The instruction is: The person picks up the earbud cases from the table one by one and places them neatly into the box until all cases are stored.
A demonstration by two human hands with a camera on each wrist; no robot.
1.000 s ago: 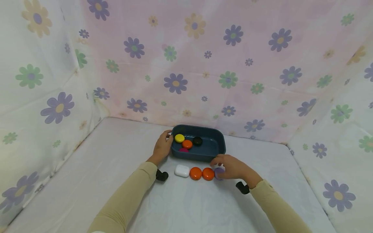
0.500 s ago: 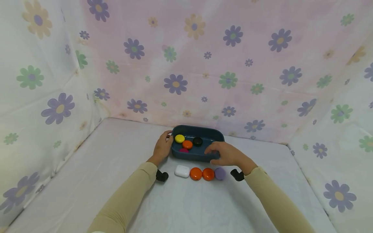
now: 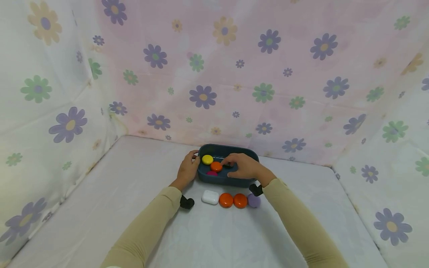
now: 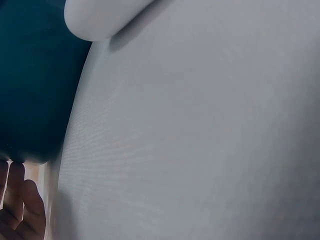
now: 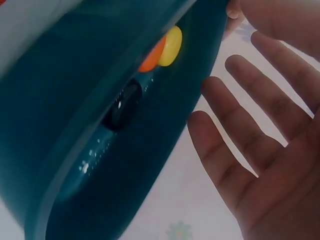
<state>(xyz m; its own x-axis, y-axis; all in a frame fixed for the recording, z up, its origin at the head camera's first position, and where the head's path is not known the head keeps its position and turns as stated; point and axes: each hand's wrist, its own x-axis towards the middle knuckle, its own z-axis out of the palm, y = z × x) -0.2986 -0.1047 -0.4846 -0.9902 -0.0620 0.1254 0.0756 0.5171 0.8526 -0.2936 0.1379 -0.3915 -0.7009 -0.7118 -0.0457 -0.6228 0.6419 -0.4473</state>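
In the head view a dark blue-green oblong container (image 3: 223,181) stands near the back wall. Inside it lie a yellow rounded piece (image 3: 207,160), an orange one (image 3: 216,166), a magenta one (image 3: 212,173) and a black one (image 5: 125,104). My left hand (image 3: 187,171) touches the container's left end; in the left wrist view its fingertips meet the outer wall. Over the container's inside hovers my right hand (image 3: 246,166), fingers spread and reaching down near the black piece, which it partly covers. In the right wrist view nothing is between those fingers.
In front of the container a row runs left to right: a white rounded rectangular piece (image 3: 210,197), an orange round piece (image 3: 226,200), another orange piece (image 3: 240,201) and a purple piece (image 3: 254,200). A flowered cloth wall (image 3: 214,74) rises behind the white-covered table (image 3: 214,238).
My right hand has left the purple piece, which stays at the row's right end, and has moved left and back over the container. My left hand stays at the container's left end.
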